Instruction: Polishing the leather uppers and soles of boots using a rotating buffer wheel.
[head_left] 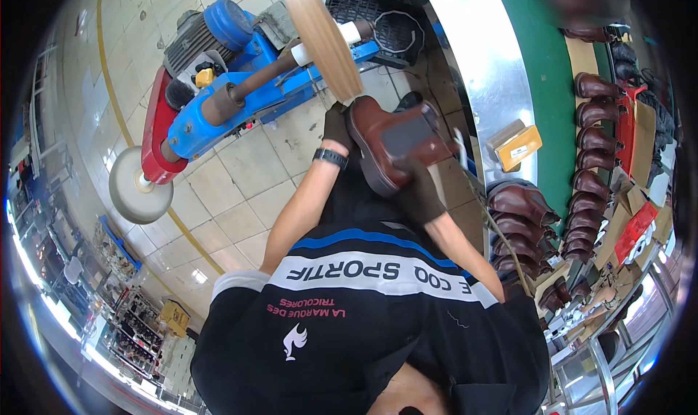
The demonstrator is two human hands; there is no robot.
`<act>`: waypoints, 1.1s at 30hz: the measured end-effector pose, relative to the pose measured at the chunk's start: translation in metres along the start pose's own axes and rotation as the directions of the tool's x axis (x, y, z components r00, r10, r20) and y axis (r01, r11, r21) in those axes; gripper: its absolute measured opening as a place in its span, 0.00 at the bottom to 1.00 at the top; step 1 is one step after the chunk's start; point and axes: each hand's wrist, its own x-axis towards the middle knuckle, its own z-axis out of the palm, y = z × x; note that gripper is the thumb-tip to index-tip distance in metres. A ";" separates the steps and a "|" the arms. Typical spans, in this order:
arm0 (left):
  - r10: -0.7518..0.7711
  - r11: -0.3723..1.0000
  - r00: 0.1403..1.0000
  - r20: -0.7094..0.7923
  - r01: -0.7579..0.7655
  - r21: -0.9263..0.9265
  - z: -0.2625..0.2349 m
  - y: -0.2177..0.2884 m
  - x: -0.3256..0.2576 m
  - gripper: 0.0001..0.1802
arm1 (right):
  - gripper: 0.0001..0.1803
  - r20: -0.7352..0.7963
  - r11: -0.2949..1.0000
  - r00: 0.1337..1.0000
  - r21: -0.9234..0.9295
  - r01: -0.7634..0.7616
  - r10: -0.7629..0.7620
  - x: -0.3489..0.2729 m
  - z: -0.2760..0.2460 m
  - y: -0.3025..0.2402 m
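The right hand (420, 191) and left hand (337, 128), both gloved, grip a brown boot (372, 149) between them, in front of the chest. The boot is right by the tan wheel (323, 44); rightward, a yellow box (520, 150) lies on the counter (480, 48), with more boots (596, 115) beyond.

Left grip (337, 129) forward; right grip (420, 191) nearer

A shoe workshop is indicated by a blue machine (190, 133) fitted with buffing wheels (320, 44), a tiled floor (218, 186) and brown boots (595, 114) ranged along a green bench (547, 102).
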 end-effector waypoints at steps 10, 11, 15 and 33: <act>0.029 0.996 0.996 0.090 -0.021 -0.086 0.042 0.015 -0.037 0.39 | 0.12 0.134 0.923 0.966 0.290 -0.252 0.221 -0.002 0.008 -0.038; 0.029 0.998 0.997 0.070 -0.026 -0.055 0.037 0.006 -0.040 0.40 | 0.13 0.118 0.953 0.971 0.201 -0.227 0.207 -0.008 0.004 -0.039; 0.020 0.997 1.000 -0.009 -0.021 -0.074 0.014 0.006 -0.014 0.40 | 0.13 0.005 0.927 0.976 0.312 -0.208 0.217 0.006 0.039 -0.059; -0.031 0.926 0.799 0.600 0.248 -0.283 0.017 0.033 -0.008 0.31 | 0.07 0.123 0.953 0.992 -0.300 0.029 0.009 0.023 0.047 -0.067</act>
